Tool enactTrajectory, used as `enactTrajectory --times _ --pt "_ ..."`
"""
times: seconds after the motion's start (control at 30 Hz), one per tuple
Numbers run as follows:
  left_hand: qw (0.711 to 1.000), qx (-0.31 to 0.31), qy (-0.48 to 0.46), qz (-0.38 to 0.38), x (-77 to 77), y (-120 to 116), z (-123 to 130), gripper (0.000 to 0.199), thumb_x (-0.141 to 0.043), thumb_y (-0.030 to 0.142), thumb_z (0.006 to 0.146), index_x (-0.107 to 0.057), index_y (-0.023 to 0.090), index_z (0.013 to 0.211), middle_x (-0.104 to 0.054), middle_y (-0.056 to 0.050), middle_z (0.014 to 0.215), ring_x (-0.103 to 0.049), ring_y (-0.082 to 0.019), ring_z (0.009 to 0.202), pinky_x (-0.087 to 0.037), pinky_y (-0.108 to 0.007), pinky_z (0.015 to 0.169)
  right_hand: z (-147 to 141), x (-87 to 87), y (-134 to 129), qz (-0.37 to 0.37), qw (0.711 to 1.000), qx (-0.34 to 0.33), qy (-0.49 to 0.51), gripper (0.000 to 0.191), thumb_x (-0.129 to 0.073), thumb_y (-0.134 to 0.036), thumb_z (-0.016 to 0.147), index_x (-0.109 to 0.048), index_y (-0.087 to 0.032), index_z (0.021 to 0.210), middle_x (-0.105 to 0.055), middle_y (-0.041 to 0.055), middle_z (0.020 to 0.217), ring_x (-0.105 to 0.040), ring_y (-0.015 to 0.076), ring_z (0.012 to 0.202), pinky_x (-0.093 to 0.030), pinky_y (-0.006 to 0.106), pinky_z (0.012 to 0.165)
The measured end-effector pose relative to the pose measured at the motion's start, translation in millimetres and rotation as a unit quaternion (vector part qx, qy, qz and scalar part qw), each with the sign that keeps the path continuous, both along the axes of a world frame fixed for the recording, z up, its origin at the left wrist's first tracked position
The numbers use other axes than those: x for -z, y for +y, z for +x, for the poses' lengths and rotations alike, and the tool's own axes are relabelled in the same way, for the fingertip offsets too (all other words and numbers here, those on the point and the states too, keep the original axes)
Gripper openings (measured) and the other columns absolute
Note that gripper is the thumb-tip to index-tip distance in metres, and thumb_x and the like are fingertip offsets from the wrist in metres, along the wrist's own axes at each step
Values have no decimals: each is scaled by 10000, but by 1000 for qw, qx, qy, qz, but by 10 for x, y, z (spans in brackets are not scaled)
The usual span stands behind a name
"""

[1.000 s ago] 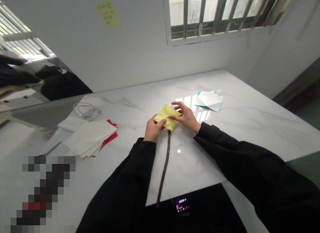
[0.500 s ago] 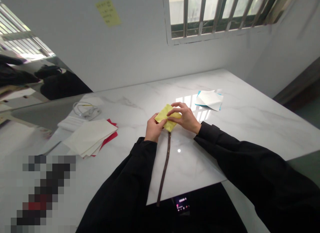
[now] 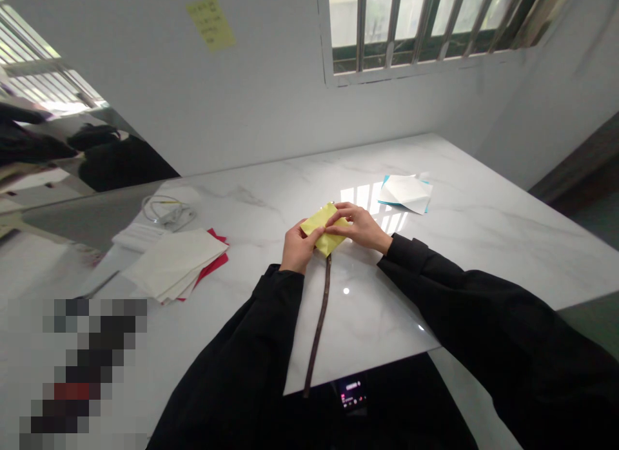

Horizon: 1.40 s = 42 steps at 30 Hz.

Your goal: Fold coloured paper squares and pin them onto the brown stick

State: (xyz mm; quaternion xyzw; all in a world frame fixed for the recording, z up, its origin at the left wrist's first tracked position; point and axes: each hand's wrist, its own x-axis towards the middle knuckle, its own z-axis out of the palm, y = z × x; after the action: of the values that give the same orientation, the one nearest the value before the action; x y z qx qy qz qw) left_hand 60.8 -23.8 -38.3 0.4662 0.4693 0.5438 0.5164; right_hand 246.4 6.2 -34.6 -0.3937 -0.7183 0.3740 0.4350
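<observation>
Over table (image 3: 256,221): paper (image 3: 318,220), stick (image 3: 321,321) on near side. On table, left: sheet stack (image 3: 176,263) (cable (image 3: 184,213) behind it); right, farther back: loose papers (image 3: 407,192).

White marbled bench (image 3: 483,231) against pale wall (image 3: 271,95); barred window (image 3: 406,31) upper right, daylight; striped reflection (image 3: 355,195) on benchtop.

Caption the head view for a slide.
Left hand and right hand hold yellow paper; a brown stick shows just below its near corner.

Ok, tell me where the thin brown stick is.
In the head view, the thin brown stick runs below centre, between the black sleeves, from the folded yellow paper to the near edge of the white table.
</observation>
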Motion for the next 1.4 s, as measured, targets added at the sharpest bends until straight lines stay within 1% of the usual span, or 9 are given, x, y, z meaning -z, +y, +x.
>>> enactTrajectory --times 0.13,0.3,0.67,0.73,0.83,0.93,1.03,1.23,1.4 --pt "999 -7 33 22 13 15 -10 442 -878 411 627 -713 146 940 -749 -29 847 -682 -190 752 -533 -282 722 13 10 28 -20 1000 -16 9 201 -840 -407 821 -835 -222 903 -665 115 1317 -634 282 1212 -523 404 941" --pt "995 -26 79 52 14 27 -26 376 -844 395 676 -715 142 922 -736 -27 827 -662 -175 719 -517 -267 683 10 -1 7 69 996 29 -42 118 -862 -342 821 -843 -245 885 -694 123 1279 -618 306 1284 -428 483 1127" --pt "990 -48 115 63 -9 2 -24 320 -807 366 702 -703 151 915 -748 -33 825 -670 -183 705 -521 -271 664 27 -13 16 79 995 -2 -67 117 -835 -348 845 -829 -243 897 -685 115 1305 -603 313 1315 -411 509 1146" --pt "988 -60 126 66 -7 14 -42 303 -795 358 709 -699 155 913 -748 -32 818 -671 -184 702 -519 -270 658 26 -26 16 68 996 -7 -49 136 -829 -369 843 -827 -244 898 -678 109 1330 -603 308 1318 -439 495 1118" --pt "983 -102 130 74 2 63 -98 281 -783 348 715 -686 166 906 -742 -28 818 -670 -183 712 -518 -266 657 42 -24 39 37 999 18 6 177 -783 -402 868 -813 -239 928 -713 92 1279 -670 264 1189 -541 408 955" --pt "982 -155 89 62 -10 113 -154 308 -794 340 699 -674 175 930 -730 -22 846 -674 -178 746 -529 -257 668 91 35 103 19 994 107 3 146 -742 -344 880 -794 -210 910 -778 62 1000 -716 210 919 -558 349 829" --pt "988 -157 -12 6 -67 111 -155 386 -829 334 681 -658 183 993 -733 -24 908 -692 -170 778 -555 -254 687 129 138 187 26 986 142 -84 70 -733 -240 852 -787 -194 852 -754 29 786 -680 178 732 -545 327 765" --pt "979 -109 -153 -74 -208 38 -79 377 -855 307 733 -681 177 1041 -760 -53 962 -713 -164 766 -581 -238 656 76 186 246 57 986 129 -93 206 -678 -168 878 -797 -207 1042 -797 39 910 -714 181 809 -565 321 807" --pt "966 -102 -211 -107 -251 63 -108 239 -744 327 850 -703 166 1022 -753 -34 899 -703 -148 724 -591 -233 643 -6 66 90 54 996 72 -24 246 -645 -401 974 -774 -215 1071 -798 54 1027 -725 191 881 -574 311 791"
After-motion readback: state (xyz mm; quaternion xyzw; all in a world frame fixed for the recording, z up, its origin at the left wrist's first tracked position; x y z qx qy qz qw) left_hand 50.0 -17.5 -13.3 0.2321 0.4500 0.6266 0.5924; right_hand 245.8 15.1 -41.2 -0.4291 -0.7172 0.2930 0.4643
